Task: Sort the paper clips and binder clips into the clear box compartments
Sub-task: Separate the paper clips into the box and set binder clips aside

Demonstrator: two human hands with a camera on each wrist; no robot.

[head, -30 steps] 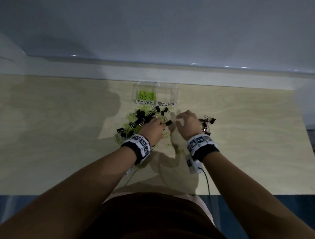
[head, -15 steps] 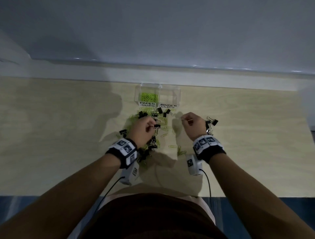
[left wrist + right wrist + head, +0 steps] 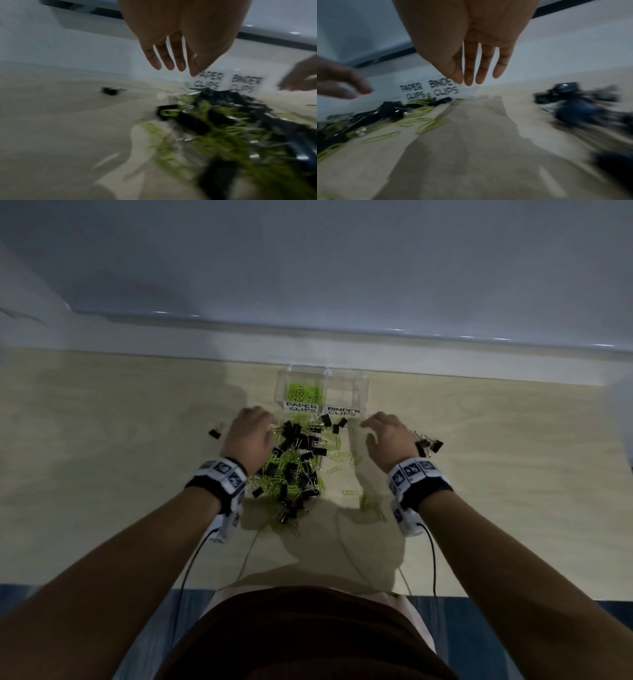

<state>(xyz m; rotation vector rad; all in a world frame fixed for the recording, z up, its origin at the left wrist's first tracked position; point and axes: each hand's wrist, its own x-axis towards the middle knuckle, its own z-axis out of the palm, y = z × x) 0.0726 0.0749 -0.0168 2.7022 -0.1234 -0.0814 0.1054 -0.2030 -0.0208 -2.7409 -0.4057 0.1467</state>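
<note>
A pale wooden table [image 3: 102,474] is seen against a white wall ledge [image 3: 205,342]. The left hand [image 3: 251,440] is held with fingers [image 3: 164,58] straight, nothing gripped, above the mixed pile of binder clips [image 3: 301,440] and paper clips [image 3: 291,474]. Just beyond both sets of fingertips, the clear box [image 3: 359,385] is set long axis left-to-right, labels facing the person. The right hand [image 3: 387,440] is likewise spread, fingers [image 3: 469,70] empty.

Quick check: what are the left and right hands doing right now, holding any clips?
Left hand: open, fingers straight, holding nothing.
Right hand: open, fingers straight, holding nothing.
</note>
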